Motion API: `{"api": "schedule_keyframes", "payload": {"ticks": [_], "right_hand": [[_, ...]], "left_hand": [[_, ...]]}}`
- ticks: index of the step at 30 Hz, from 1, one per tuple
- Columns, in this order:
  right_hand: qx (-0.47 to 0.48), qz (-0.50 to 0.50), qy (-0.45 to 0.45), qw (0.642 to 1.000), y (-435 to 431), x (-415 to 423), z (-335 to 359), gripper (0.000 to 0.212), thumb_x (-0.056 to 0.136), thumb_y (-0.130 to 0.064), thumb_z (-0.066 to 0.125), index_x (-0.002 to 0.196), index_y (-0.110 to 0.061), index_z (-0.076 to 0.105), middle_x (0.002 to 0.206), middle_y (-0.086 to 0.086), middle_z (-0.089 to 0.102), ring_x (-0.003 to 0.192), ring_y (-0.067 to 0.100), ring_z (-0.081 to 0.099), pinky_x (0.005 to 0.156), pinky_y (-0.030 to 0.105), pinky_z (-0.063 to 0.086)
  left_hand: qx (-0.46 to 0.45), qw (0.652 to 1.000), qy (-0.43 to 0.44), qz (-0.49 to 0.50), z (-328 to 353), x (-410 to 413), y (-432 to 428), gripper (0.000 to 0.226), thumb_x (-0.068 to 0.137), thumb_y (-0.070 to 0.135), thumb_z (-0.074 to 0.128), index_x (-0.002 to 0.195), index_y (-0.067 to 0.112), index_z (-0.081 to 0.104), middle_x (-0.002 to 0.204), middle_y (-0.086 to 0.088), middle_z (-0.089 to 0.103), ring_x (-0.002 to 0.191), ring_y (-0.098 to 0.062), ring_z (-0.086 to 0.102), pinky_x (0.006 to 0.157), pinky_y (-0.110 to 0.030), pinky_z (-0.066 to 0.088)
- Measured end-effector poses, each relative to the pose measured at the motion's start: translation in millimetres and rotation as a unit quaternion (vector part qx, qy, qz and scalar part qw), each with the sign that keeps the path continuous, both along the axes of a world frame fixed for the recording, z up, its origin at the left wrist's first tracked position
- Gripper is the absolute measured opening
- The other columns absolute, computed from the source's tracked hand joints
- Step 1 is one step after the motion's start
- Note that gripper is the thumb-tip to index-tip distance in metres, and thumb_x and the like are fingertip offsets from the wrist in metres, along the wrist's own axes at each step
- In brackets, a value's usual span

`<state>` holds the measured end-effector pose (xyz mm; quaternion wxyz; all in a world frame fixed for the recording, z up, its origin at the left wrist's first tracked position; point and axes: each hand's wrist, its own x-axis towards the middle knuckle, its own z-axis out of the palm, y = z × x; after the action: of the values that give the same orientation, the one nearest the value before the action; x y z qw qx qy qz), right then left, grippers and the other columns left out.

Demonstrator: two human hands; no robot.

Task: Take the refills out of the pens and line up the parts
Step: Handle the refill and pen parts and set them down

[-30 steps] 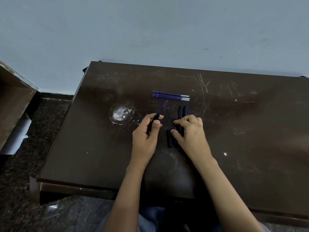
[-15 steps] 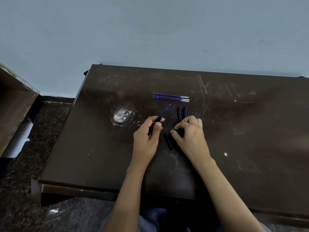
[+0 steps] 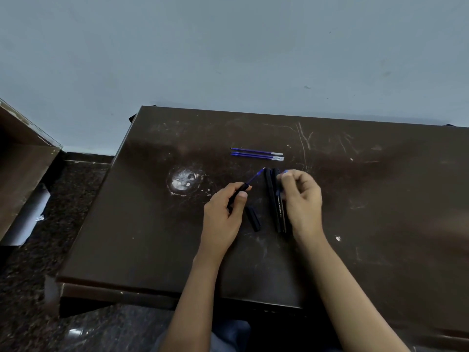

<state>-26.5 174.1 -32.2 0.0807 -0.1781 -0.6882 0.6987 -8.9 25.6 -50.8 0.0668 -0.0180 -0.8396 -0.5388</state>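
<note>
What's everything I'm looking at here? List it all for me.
refills: three, blue with pale ends, side by side on the table's far middle
barrels: at least two, black, side by side by the right hand
cap: one, black, lying between the hands
pen: one, black with its blue refill sticking out, in the left hand
table: one, dark brown, scratched, with a white worn patch
box: one, brown, on the floor at left
wall: pale blue, behind the table
left hand: grips the pen
right hand: pinches a small blue piece, too small to tell
</note>
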Motion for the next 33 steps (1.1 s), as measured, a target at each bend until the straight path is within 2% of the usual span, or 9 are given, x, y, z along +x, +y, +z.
{"api": "schedule_keyframes", "payload": {"ticks": [3, 5, 8, 12, 21, 25, 27, 30, 33], "right_hand": [[-0.186, -0.022, 0.012, 0.982, 7.7, -4.6, 6.2, 0.015, 0.1, -0.012, 0.045, 0.089, -0.01, 0.056, 0.083, 0.004, 0.068, 0.06, 0.007, 0.053, 0.064, 0.02, 0.048], [-0.23, -0.037, 0.023, 0.972, 9.5, -4.9, 8.8, 0.015, 0.1, -0.01, 0.043, 0.089, -0.011, 0.053, 0.085, 0.005, 0.068, 0.06, 0.007, 0.057, 0.067, 0.02, 0.052], [-0.251, -0.044, 0.036, 0.966, 8.8, -4.4, 9.6, 0.012, 0.1, -0.008, 0.043, 0.091, -0.009, 0.052, 0.087, 0.007, 0.068, 0.065, 0.009, 0.062, 0.07, 0.02, 0.054], [-0.249, -0.027, 0.042, 0.967, 6.8, -3.8, 9.8, 0.009, 0.099, -0.008, 0.045, 0.094, -0.009, 0.051, 0.089, 0.009, 0.068, 0.072, 0.012, 0.064, 0.072, 0.021, 0.055], [-0.201, 0.038, 0.045, 0.978, 4.8, -1.6, 11.2, 0.011, 0.1, -0.009, 0.044, 0.092, -0.01, 0.052, 0.091, 0.008, 0.067, 0.077, 0.011, 0.064, 0.076, 0.023, 0.056], [-0.152, 0.049, 0.04, 0.986, 0.4, 0.4, 8.8, 0.007, 0.098, -0.007, 0.047, 0.094, -0.009, 0.052, 0.076, -0.003, 0.069, 0.07, 0.008, 0.065, 0.075, 0.024, 0.056], [-0.138, 0.064, 0.037, 0.988, -3.3, 2.8, 9.6, 0.004, 0.097, -0.005, 0.049, 0.1, -0.006, 0.052, 0.077, 0.002, 0.07, 0.069, 0.01, 0.066, 0.073, 0.025, 0.056], [-0.138, 0.091, 0.022, 0.986, -7.5, 5.3, 11.6, 0.019, 0.093, 0.0, 0.054, 0.112, 0.002, 0.054, 0.086, 0.013, 0.07, 0.071, 0.01, 0.068, 0.072, 0.025, 0.057], [-0.133, 0.113, 0.007, 0.985, -8.2, 5.6, 11.0, 0.017, 0.09, 0.001, 0.058, 0.106, 0.003, 0.062, 0.081, 0.009, 0.07, 0.07, 0.008, 0.067, 0.07, 0.021, 0.056]], "left_hand": [[-0.029, 0.999, 0.005, -0.017, -6.4, -0.1, -4.0, 0.02, 0.097, 0.029, 0.051, 0.111, 0.03, 0.066, 0.1, 0.012, 0.069, 0.087, -0.006, 0.061, 0.071, -0.019, 0.043], [-0.04, 0.999, 0.003, -0.02, -9.4, -0.7, -6.3, 0.022, 0.097, 0.032, 0.051, 0.113, 0.03, 0.065, 0.099, 0.01, 0.069, 0.094, -0.01, 0.062, 0.078, -0.028, 0.049], [-0.066, 0.997, 0.001, -0.03, -11.6, -2.0, -7.8, 0.023, 0.095, 0.033, 0.05, 0.113, 0.03, 0.065, 0.098, 0.009, 0.068, 0.095, -0.011, 0.061, 0.082, -0.029, 0.05], [-0.095, 0.995, 0.0, -0.032, -10.1, -1.8, -8.6, 0.023, 0.095, 0.028, 0.054, 0.115, 0.026, 0.066, 0.095, 0.011, 0.067, 0.091, -0.008, 0.06, 0.079, -0.017, 0.044], [-0.127, 0.992, 0.003, -0.026, -0.4, -0.3, -7.0, 0.023, 0.094, 0.024, 0.056, 0.114, 0.022, 0.067, 0.089, 0.011, 0.062, 0.087, -0.005, 0.056, 0.076, -0.006, 0.038], [-0.119, 0.993, 0.004, -0.024, 1.9, 0.4, -6.7, 0.022, 0.094, 0.024, 0.057, 0.113, 0.021, 0.067, 0.09, 0.008, 0.065, 0.087, -0.007, 0.059, 0.078, -0.017, 0.046], [-0.121, 0.992, 0.006, -0.027, 3.9, 1.2, -6.2, 0.023, 0.094, 0.027, 0.056, 0.114, 0.022, 0.067, 0.09, 0.008, 0.067, 0.084, -0.006, 0.061, 0.077, -0.025, 0.05], [-0.089, 0.995, 0.0, -0.034, 7.4, 2.9, -5.5, 0.023, 0.095, 0.034, 0.051, 0.11, 0.025, 0.066, 0.086, 0.01, 0.07, 0.08, -0.006, 0.067, 0.075, -0.031, 0.055], [-0.074, 0.997, 0.01, -0.032, 8.4, 3.3, -4.0, 0.027, 0.095, 0.041, 0.045, 0.098, 0.026, 0.067, 0.075, 0.004, 0.068, 0.072, -0.017, 0.068, 0.067, -0.038, 0.054]]}}
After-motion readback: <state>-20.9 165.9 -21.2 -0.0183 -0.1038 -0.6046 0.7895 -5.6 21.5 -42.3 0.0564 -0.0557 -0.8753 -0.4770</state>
